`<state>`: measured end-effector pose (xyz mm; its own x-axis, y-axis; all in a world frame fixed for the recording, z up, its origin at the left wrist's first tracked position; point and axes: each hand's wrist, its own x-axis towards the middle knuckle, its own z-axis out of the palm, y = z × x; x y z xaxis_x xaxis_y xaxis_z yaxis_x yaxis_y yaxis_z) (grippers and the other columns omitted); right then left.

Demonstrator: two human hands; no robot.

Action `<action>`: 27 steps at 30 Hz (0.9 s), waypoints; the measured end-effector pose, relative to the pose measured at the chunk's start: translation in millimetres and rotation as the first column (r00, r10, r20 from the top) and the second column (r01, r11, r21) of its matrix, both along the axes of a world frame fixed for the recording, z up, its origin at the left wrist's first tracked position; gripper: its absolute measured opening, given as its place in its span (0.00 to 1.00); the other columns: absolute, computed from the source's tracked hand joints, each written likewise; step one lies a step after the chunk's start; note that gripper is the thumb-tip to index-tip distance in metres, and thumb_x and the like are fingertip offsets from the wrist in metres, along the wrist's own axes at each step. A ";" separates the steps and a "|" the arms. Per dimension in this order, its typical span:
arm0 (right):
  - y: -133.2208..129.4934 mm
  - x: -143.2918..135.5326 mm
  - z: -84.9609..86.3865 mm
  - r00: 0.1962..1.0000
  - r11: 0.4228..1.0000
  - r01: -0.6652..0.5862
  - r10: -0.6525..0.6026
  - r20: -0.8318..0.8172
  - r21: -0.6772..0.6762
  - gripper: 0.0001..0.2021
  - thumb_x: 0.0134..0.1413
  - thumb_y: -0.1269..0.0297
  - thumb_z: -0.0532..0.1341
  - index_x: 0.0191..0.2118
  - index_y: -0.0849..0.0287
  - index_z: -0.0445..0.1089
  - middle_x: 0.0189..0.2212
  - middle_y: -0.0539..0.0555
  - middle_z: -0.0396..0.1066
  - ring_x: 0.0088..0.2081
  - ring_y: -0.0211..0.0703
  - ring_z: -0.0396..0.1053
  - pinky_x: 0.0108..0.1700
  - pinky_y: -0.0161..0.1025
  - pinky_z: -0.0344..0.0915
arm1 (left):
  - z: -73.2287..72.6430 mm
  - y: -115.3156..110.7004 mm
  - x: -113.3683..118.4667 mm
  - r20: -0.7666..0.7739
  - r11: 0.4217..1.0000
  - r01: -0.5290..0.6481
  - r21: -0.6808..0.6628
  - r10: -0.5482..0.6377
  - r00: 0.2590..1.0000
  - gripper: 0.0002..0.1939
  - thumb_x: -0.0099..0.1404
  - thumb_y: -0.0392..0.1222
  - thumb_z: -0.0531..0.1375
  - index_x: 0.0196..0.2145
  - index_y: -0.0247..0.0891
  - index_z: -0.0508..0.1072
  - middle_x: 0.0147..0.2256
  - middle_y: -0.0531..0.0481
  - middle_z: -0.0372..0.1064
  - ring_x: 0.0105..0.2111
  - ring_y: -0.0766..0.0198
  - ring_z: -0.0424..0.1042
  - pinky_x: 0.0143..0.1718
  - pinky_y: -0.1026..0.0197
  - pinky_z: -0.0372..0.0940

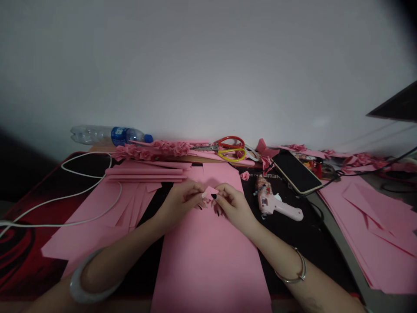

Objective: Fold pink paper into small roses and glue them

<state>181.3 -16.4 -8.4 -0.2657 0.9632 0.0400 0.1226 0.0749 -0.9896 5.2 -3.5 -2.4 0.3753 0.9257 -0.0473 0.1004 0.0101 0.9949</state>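
Note:
Between both hands is a small folded piece of pink paper (211, 191), held above a long pink sheet (215, 261). My left hand (182, 198) pinches its left side with thumb and fingers. On the other side my right hand (234, 206) grips the paper's edge, the thumb in front. Fingertips partly cover the piece, so its full shape is hidden. A small pink paper rose (245, 175) lies just beyond the right hand. Right of that hand, a pink glue gun (276, 204) rests on the black mat.
Scissors (231, 148) with red and yellow handles lie by the wall among paper roses (163, 148). A plastic bottle (107, 135) lies at the back left. Rolled paper (146, 174), a white cable (58, 225), a phone (297, 171) and stacked pink sheets (374, 234) surround the hands.

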 end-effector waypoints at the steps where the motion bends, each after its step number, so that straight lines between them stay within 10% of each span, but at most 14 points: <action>1: 0.0 0.1 0.2 1.000 1.000 0.010 -0.010 -0.003 0.002 0.04 0.56 0.67 0.54 0.35 0.60 0.64 0.20 0.46 0.64 0.17 0.30 0.59 0.20 0.29 0.58 | 0.0 0.5 -0.1 -0.028 1.000 0.016 0.026 -0.016 0.999 0.06 0.61 0.41 0.56 0.31 0.35 0.69 0.27 0.50 0.72 0.28 0.64 0.73 0.30 0.63 0.69; 7: -1.4 2.6 -3.9 0.995 0.995 -0.059 0.052 0.080 0.081 0.14 0.58 0.70 0.50 0.48 0.60 0.66 0.20 0.46 0.63 0.18 0.30 0.58 0.21 0.29 0.59 | 5.1 0.4 -2.5 -0.270 0.975 0.042 0.220 0.019 0.963 0.15 0.64 0.42 0.53 0.24 0.34 0.73 0.20 0.51 0.68 0.22 0.67 0.67 0.25 0.66 0.62; 12: -1.4 1.2 -6.4 0.999 0.997 -0.054 0.054 -0.002 0.048 0.19 0.56 0.71 0.52 0.54 0.60 0.61 0.23 0.47 0.66 0.19 0.31 0.63 0.21 0.30 0.62 | 6.3 -1.4 -1.6 -0.193 0.976 -0.058 0.209 0.099 0.976 0.12 0.63 0.44 0.55 0.37 0.37 0.76 0.28 0.51 0.72 0.22 0.69 0.65 0.24 0.67 0.61; 27: -0.9 -2.9 -4.8 0.997 0.996 0.068 -0.070 0.028 0.060 0.10 0.50 0.71 0.57 0.40 0.60 0.68 0.22 0.48 0.68 0.22 0.34 0.67 0.25 0.33 0.66 | -10.8 0.2 0.7 -0.039 0.996 -0.072 0.048 0.074 0.996 0.05 0.61 0.39 0.57 0.31 0.35 0.66 0.25 0.52 0.71 0.26 0.67 0.70 0.28 0.66 0.62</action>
